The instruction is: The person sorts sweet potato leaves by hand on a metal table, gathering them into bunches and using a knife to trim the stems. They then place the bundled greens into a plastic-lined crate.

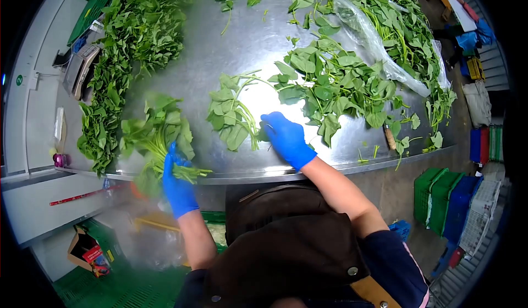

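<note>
My left hand (pixel 179 184), in a blue glove, is closed around the stems of a bunch of leafy greens (pixel 159 137) at the table's front edge. Its leaves point away from me and the stem ends stick out to the right. My right hand (pixel 287 140), also gloved in blue, is low over the steel table (pixel 220 49) with its fingers curled; what they hold, if anything, is hidden. Just left of those fingertips lies a small group of leafy stems (pixel 234 112). Beyond the hand spreads a loose heap of greens (pixel 335 82).
A long row of greens (pixel 137 38) lines the table's left side. Clear plastic (pixel 379 55) lies by another pile at the right. A wooden handle (pixel 390 137) lies near the front edge. Scales (pixel 85 71) stand left; crates (pixel 440 198) stand on the floor at right.
</note>
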Demonstrator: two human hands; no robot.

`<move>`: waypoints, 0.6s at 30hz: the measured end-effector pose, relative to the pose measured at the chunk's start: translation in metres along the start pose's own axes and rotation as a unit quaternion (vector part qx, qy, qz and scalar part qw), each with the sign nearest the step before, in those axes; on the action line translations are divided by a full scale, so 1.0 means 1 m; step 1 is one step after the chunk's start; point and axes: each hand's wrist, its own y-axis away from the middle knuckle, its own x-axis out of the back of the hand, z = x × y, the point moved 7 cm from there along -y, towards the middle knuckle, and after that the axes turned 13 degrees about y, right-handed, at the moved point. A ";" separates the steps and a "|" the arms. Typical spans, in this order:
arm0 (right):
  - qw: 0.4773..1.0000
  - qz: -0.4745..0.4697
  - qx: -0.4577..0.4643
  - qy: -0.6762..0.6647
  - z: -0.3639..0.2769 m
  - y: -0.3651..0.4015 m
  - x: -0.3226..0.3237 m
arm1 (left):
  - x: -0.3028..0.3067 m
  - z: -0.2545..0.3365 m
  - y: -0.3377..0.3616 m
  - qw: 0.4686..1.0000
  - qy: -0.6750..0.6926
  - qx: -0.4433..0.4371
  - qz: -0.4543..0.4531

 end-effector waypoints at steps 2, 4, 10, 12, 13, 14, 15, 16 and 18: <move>0.996 -0.056 0.026 0.060 -0.023 -0.020 -0.013 | -0.019 -0.010 0.004 1.000 -0.003 0.005 -0.006; 0.999 -0.042 0.005 0.018 -0.027 -0.034 -0.026 | -0.032 -0.011 0.013 0.999 -0.025 -0.023 0.031; 0.976 -0.061 -0.053 0.203 0.038 -0.016 -0.013 | -0.032 0.002 0.023 0.997 -0.019 -0.056 0.059; 0.980 -0.065 -0.034 0.187 0.023 -0.020 -0.008 | -0.029 0.001 0.023 0.997 -0.014 -0.045 0.059; 0.984 -0.051 -0.013 0.167 0.010 -0.025 -0.013 | -0.025 -0.003 0.020 0.998 -0.003 -0.033 0.050; 0.989 -0.038 0.007 0.146 -0.003 -0.030 -0.018 | -0.021 -0.006 0.017 0.999 0.006 -0.021 0.040; 0.992 -0.067 -0.034 0.104 -0.001 -0.036 -0.032 | -0.024 -0.011 0.014 1.000 0.011 -0.003 0.003; 0.991 -0.096 -0.074 0.062 0.002 -0.042 -0.044 | -0.029 -0.018 0.013 0.999 0.016 0.016 -0.033; 0.984 -0.146 -0.098 0.009 0.007 -0.045 -0.057 | -0.040 -0.024 0.011 0.995 0.034 0.038 -0.083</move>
